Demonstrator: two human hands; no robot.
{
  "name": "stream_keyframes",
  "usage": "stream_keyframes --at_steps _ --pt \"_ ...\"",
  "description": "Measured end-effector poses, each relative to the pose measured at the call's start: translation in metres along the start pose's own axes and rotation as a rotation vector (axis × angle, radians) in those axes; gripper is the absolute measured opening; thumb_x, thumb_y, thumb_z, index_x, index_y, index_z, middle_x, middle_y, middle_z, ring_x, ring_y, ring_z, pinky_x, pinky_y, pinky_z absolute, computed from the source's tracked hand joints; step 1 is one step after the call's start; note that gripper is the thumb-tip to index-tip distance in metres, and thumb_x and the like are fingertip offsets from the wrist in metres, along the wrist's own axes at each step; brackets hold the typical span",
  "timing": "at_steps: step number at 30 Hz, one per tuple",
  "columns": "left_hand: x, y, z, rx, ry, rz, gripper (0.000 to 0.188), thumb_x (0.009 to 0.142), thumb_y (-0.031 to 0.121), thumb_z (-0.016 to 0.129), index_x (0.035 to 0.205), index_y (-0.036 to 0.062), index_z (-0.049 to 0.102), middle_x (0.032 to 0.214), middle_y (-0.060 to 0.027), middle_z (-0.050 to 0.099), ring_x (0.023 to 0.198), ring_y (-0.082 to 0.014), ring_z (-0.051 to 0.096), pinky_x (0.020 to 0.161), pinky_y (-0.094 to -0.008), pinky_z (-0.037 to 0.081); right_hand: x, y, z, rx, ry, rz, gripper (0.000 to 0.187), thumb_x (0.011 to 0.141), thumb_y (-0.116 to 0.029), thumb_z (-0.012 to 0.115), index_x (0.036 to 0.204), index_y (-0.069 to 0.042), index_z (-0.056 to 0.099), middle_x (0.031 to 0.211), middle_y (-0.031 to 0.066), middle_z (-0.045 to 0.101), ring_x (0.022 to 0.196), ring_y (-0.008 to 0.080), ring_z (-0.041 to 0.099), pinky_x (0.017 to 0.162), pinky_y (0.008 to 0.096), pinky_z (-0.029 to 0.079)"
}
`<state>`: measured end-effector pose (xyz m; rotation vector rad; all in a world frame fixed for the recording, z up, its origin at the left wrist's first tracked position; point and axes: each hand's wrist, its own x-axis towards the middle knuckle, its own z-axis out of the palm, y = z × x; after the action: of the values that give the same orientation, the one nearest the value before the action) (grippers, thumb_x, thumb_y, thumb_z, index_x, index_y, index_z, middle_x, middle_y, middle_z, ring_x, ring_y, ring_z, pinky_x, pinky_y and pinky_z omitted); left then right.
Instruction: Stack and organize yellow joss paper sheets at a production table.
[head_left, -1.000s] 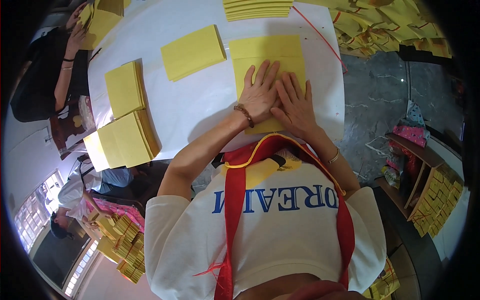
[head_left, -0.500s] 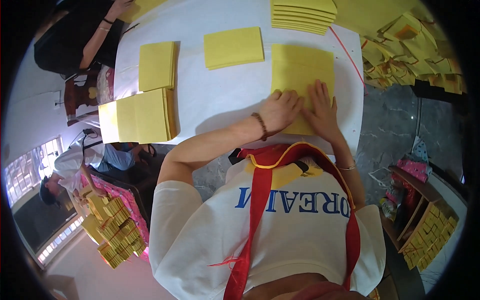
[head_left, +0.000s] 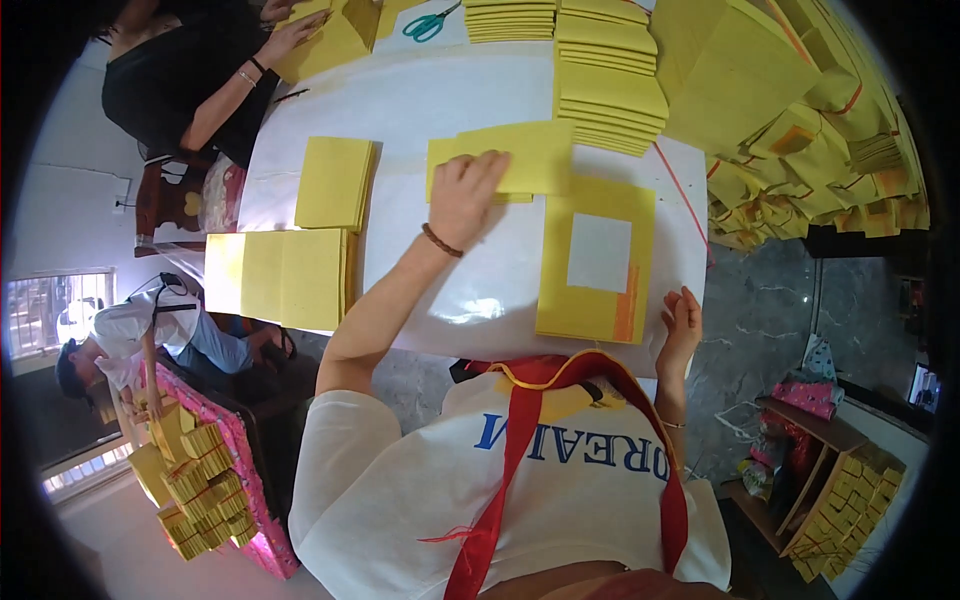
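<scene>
My left hand (head_left: pixel 466 203) is closed on the left end of a folded yellow paper (head_left: pixel 535 155), holding it above a low pile of folded yellow papers (head_left: pixel 437 165). The held paper's right end overlaps the top of a yellow sheet (head_left: pixel 558 285) lying flat in front of me. That sheet carries a white rectangle and an orange strip. To the right of the sheet, near the table's edge, my right hand (head_left: pixel 680 325) is raised with loosely bent fingers and nothing visible in it.
Folded stacks (head_left: pixel 612 100) stand at the far side of the white table (head_left: pixel 400 240), beside green-handled scissors (head_left: pixel 430 25). More yellow piles (head_left: pixel 335 185) lie left. A red string (head_left: pixel 682 195) runs along the right. Co-worker's hands (head_left: pixel 290 40) handle yellow paper at far left.
My left hand has left the flat sheet and carried a folded paper over to the pile. The right hand has lifted off toward the right. A patterned sheet now shows. The view has shifted.
</scene>
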<state>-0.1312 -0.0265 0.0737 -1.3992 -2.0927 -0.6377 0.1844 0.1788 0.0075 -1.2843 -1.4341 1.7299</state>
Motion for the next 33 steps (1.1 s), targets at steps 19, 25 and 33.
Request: stream_keyframes --at_steps 19,25,33 --pt "-0.05 -0.034 0.041 0.115 -0.462 -0.103 0.049 0.074 0.011 0.06 0.121 0.0057 0.049 0.117 -0.0068 0.05 0.097 -0.0237 0.047 0.079 -0.0382 0.037 -0.003 0.009 0.02 0.006 -0.148 0.006 0.025 0.094 -0.01 0.047 0.116 0.001 0.053 0.101 0.0069 0.059 0.095 0.0137 0.055 0.086 0.0262 0.043" --pt "-0.06 -0.024 0.047 0.359 -0.552 -0.062 0.052 0.081 0.022 0.052 0.128 0.001 0.04 0.124 -0.0114 0.045 0.102 -0.0261 0.045 0.08 -0.0398 0.038 -0.004 0.006 0.023 0.004 -0.171 -0.007 0.026 0.094 -0.011 0.048 0.116 0.001 0.053 0.106 0.0074 0.058 0.097 0.014 0.055 0.085 0.0257 0.044" --pt "-0.04 -0.04 0.035 0.086 -0.61 -0.148 0.049 0.074 0.017 0.057 0.12 0.0061 0.047 0.119 -0.0088 0.049 0.104 -0.0295 0.048 0.082 -0.0449 0.042 -0.005 -0.007 0.018 -0.067 -0.181 -0.135 0.028 0.093 -0.013 0.05 0.117 -0.001 0.054 0.111 0.0073 0.058 0.103 0.0149 0.054 0.089 0.0279 0.041"
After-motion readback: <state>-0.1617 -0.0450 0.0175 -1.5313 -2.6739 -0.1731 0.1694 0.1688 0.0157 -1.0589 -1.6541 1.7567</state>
